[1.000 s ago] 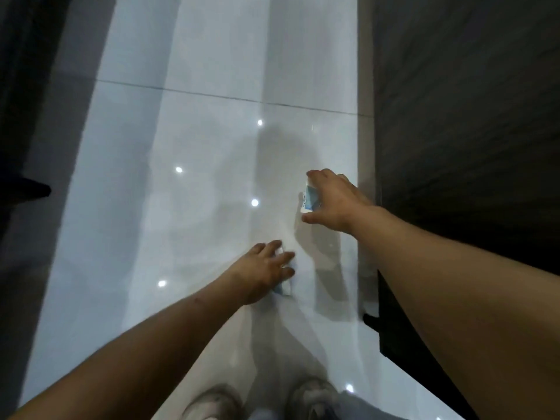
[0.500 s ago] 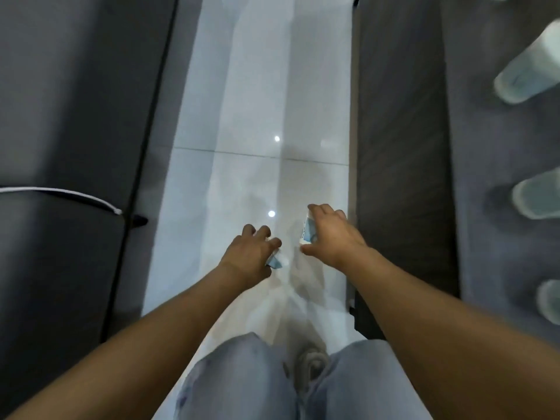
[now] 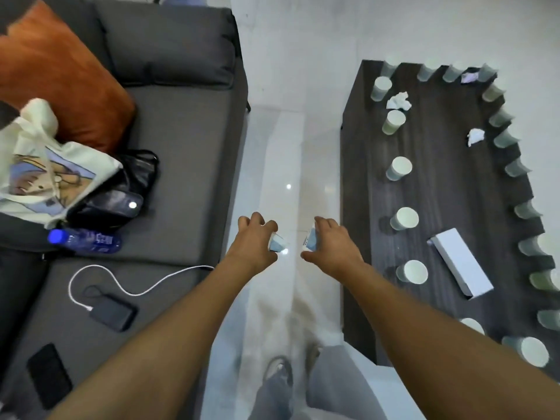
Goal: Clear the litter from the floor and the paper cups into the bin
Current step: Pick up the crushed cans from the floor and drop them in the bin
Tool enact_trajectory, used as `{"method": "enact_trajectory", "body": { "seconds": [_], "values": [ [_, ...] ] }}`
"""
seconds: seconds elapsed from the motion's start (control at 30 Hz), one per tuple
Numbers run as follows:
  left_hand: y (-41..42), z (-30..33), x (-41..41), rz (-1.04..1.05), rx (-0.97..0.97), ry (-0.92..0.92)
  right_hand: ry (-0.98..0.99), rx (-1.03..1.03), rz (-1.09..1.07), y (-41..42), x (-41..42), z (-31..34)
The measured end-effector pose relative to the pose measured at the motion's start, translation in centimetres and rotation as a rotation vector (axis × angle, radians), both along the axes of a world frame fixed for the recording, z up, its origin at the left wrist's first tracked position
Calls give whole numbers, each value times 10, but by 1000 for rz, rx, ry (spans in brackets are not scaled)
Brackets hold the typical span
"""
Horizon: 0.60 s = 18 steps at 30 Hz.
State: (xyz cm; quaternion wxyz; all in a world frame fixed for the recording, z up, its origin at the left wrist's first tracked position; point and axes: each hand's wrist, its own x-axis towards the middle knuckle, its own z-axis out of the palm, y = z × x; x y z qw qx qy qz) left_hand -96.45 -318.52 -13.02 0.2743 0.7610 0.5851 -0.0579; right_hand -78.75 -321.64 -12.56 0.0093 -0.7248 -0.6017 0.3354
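My left hand [image 3: 254, 243] grips a small blue-and-white piece of litter [image 3: 277, 244] above the glossy white floor [image 3: 285, 147]. My right hand [image 3: 331, 247] holds a second blue-and-white piece [image 3: 311, 241] between thumb and fingers. Both hands hover side by side over the aisle between the sofa and the table. Several white paper cups [image 3: 404, 218] stand upside down on the dark wooden table [image 3: 448, 183], mostly round its edge. Two crumpled tissues [image 3: 399, 100] lie among them. No bin is in view.
A grey sofa [image 3: 181, 137] on the left carries an orange cushion [image 3: 57, 74], a tote bag [image 3: 45, 165], a blue bottle [image 3: 85, 239], a power bank with white cable [image 3: 113, 315] and a phone [image 3: 50, 375]. A white box [image 3: 460, 265] lies on the table. My legs and shoes are below.
I have risen from a crouch near the floor; both hands came up with the litter pieces in them, and the sofa and table top came into view.
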Motion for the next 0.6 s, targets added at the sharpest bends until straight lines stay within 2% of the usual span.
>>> {"method": "enact_trajectory", "body": {
  "seconds": [0.23,0.43,0.6],
  "values": [
    [71,69,25,-32,18,31,30,46,-16,57,13,47],
    [164,77,75,-65,25,14,-5,26,27,154,64,52],
    [258,76,120,-65,-16,51,45,2,-10,254,115,57]
  ]
}}
